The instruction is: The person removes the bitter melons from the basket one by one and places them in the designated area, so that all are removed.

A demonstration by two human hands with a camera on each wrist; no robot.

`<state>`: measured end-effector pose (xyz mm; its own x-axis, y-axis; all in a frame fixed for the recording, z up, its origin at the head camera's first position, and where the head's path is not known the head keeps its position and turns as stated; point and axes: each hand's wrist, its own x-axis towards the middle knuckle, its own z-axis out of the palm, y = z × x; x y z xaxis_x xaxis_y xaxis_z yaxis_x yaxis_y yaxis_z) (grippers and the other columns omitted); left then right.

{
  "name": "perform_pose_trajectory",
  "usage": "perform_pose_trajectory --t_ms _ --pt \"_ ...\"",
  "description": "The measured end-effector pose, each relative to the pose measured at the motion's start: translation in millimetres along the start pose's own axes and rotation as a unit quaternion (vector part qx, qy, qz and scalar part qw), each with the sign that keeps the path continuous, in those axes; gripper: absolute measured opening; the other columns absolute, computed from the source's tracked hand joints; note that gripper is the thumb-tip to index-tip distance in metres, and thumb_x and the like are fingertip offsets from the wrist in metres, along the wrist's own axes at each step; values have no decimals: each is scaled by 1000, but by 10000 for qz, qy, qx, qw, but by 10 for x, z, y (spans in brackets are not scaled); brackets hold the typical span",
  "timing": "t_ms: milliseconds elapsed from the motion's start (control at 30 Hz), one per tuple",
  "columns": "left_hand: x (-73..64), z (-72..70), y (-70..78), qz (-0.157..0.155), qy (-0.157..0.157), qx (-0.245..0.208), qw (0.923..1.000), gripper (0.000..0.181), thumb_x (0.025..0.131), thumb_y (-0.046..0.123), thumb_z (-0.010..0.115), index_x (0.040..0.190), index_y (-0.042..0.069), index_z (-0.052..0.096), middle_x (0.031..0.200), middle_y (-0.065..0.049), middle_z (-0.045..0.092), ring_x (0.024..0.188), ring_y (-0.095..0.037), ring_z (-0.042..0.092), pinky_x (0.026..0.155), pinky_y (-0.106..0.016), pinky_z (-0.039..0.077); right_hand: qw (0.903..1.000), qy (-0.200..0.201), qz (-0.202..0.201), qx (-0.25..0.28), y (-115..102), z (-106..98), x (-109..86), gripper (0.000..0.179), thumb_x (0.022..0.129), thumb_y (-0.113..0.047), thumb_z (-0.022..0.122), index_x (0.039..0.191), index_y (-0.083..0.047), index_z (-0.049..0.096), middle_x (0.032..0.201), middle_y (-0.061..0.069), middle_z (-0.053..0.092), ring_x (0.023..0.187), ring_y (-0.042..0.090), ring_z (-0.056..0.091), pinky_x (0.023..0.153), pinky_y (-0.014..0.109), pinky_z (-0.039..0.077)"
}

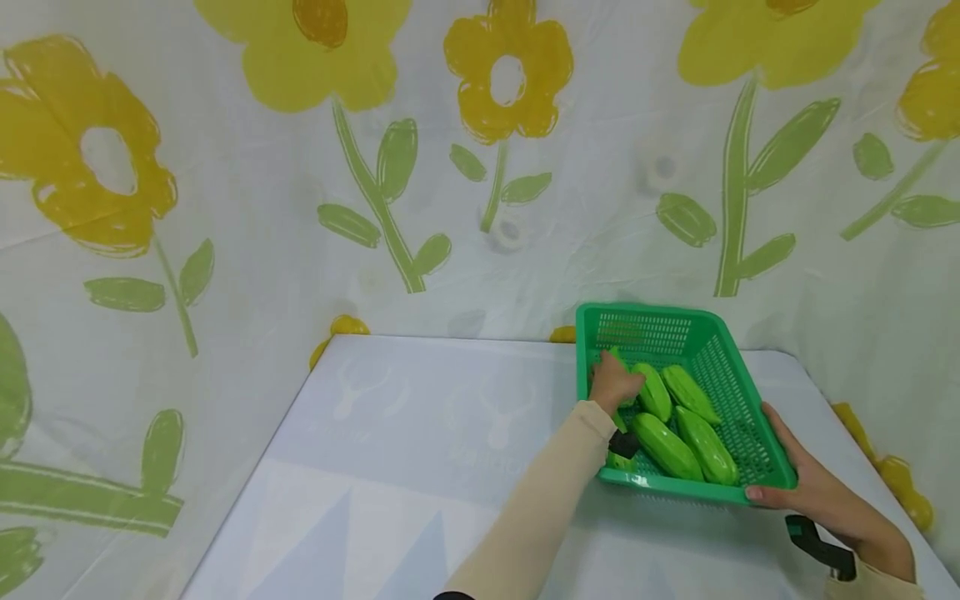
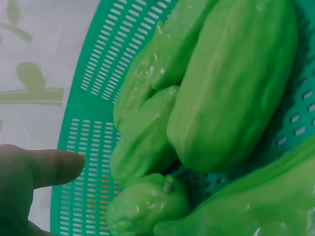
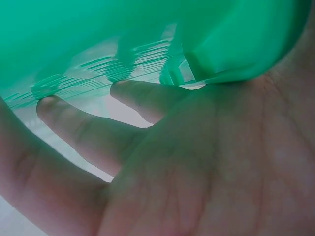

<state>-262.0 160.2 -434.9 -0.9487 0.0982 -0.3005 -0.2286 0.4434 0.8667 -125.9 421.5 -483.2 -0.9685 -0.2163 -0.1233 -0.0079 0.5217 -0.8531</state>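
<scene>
A green plastic basket (image 1: 720,329) with slotted walls holds several glossy, light-green, oblong ribbed fruits (image 1: 667,446). My left hand (image 1: 615,385) reaches in along the basket's left wall, beside the fruits there. Its thumb (image 2: 56,167) points out straight in the left wrist view, apart from the fruits (image 2: 231,88); the other fingers are mostly hidden. At the near right corner my right hand (image 1: 810,479) grips the basket, thumb over the front rim and fingers along the right side. The right wrist view shows those fingers (image 3: 93,135) spread against the basket's slotted green plastic (image 3: 123,29).
The basket stands toward the back right of a white table (image 1: 420,408) with pale blue triangles. Behind and beside the table hangs a white curtain (image 1: 585,233) printed with yellow flowers. Each wrist bears a dark strap mount (image 1: 821,546).
</scene>
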Motion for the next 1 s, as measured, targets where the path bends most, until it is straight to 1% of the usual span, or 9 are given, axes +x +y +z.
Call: perform_pose_trajectory --t_ms 100,200,333,400,467,533,600,700,1000 --pt "79 34 -20 -127 -40 237 9996 80 98 16 59 166 9 17 164 -24 32 128 -34 53 84 -43 50 9999 -21 49 -113 2 -7 1 112 98 -26 64 158 -39 -29 167 27 -27 142 64 -1 101 85 28" --pt "172 63 -41 -149 -78 375 9992 79 99 13 59 166 9 16 163 -25 33 97 -32 53 69 -41 43 9998 -26 32 -172 4 -18 21 112 98 -26 64 158 -39 -30 167 28 -26 141 65 4 99 81 34" --pt "238 76 -58 -95 -60 376 9992 80 99 11 60 166 7 17 163 -28 33 77 -27 48 58 -37 37 9995 13 -105 -285 18 -31 24 112 98 -26 65 159 -38 -28 168 29 -23 139 65 9 103 35 50" --pt "249 75 -52 -64 -19 371 9993 79 98 9 60 165 6 18 163 -28 33 71 -24 47 53 -34 36 9992 32 -186 -348 22 -39 22 113 97 -25 66 159 -38 -28 167 31 -22 138 65 12 87 12 46" --pt "248 77 -46 -32 24 370 9993 78 99 8 60 165 4 19 163 -29 32 66 -22 44 50 -33 33 9990 43 -229 -368 25 -37 17 114 97 -26 66 159 -39 -29 167 32 -21 138 64 12 82 5 39" --pt "247 82 -42 -10 47 412 9991 76 100 8 59 164 4 20 162 -28 34 66 -21 43 50 -32 33 9995 31 -213 -249 15 -26 12 115 97 -26 67 157 -41 -30 167 32 -23 140 64 6 104 20 46" --pt "237 81 -37 34 78 476 9988 74 100 5 59 164 3 21 160 -28 38 69 -23 45 50 -32 34 9999 17 -107 -96 2 -19 11 116 97 -26 67 156 -42 -31 166 31 -25 144 62 -2 123 50 34" --pt "240 84 -46 133 150 637 9978 75 97 0 60 163 1 24 154 -28 47 79 -26 52 51 -33 35 10000 24 2 44 -17 -4 7 118 96 -27 67 156 -39 -33 164 33 -28 144 64 -9 106 89 12" --pt "311 108 -92 330 275 1050 9935 57 93 -2 64 146 -4 45 97 -21 66 57 -19 40 45 -31 32 10000 27 33 34 -52 2 3 120 95 -27 68 157 -30 -35 164 35 -28 144 67 -9 102 92 11"
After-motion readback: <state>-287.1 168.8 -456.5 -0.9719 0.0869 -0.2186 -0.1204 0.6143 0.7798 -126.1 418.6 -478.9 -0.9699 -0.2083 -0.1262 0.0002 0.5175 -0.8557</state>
